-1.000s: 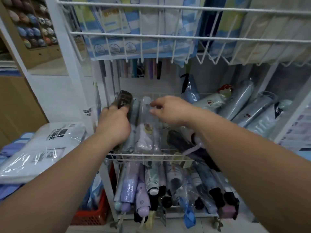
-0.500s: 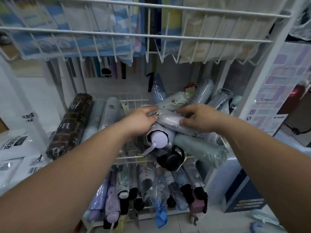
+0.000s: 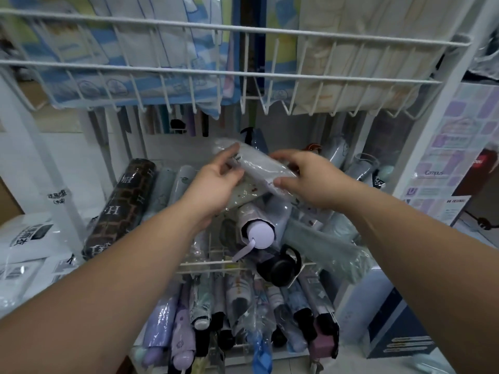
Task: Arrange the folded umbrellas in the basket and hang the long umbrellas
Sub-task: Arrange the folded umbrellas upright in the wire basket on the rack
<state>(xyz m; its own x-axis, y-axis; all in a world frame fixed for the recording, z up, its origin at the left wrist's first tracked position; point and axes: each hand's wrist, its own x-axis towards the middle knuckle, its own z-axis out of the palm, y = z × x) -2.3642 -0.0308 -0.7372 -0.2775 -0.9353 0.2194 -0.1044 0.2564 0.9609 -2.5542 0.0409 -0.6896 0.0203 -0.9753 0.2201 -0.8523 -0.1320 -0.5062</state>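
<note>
Both my hands hold one pale folded umbrella (image 3: pixel 259 164) in a clear plastic sleeve, lifted slantwise above the middle wire basket (image 3: pixel 216 264). My left hand (image 3: pixel 216 182) grips its lower left side, my right hand (image 3: pixel 305 176) its right end. Below it lie a lilac-capped folded umbrella (image 3: pixel 260 233), a black-handled one (image 3: pixel 280 265) and a pale green one (image 3: pixel 321 247). At the basket's left, a dark brown patterned umbrella (image 3: pixel 121 209) lies straight beside two grey ones (image 3: pixel 172 187). Long umbrellas' handles (image 3: pixel 178 125) hang at the back.
A white wire shelf (image 3: pixel 243 74) with packaged goods hangs just over my hands. The lower basket holds several folded umbrellas (image 3: pixel 237 314). White plastic packets (image 3: pixel 29 247) lie at the left. A white rack post (image 3: pixel 437 125) and a blue box (image 3: pixel 399 327) stand at the right.
My hands left the umbrellas at the basket's left, moved right to the jumbled pile, took hold of the pale wrapped umbrella and raised it off the pile. My view shifted right.
</note>
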